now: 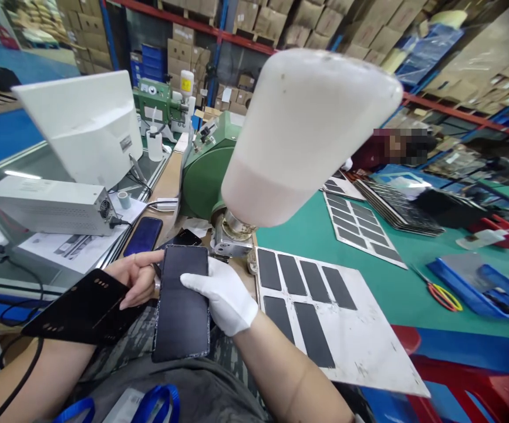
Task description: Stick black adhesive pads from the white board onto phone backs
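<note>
My gloved right hand [232, 296] grips a black rectangular panel [179, 323] with speckled edges, its thumb across the front. My bare left hand [138, 276] is at the panel's left edge, index finger stretched toward its top corner and the other fingers curled. A black sheet with small holes [82, 308] lies over my left wrist and palm; whether the fingers hold it is hidden. Beyond my hands stands a green machine [205, 170] with a large whitish bottle [298, 135] upside down on its metal fitting. To the right, a white board [368, 335] bears several black panels.
A dark phone [143, 236], a grey power box [56, 205] and a white monitor [87, 129] are at the left. Right, the green table [289, 235] holds another panel board [340, 238], scissors [443, 296] and a blue tray [478, 294]. A person [375, 150] sits beyond.
</note>
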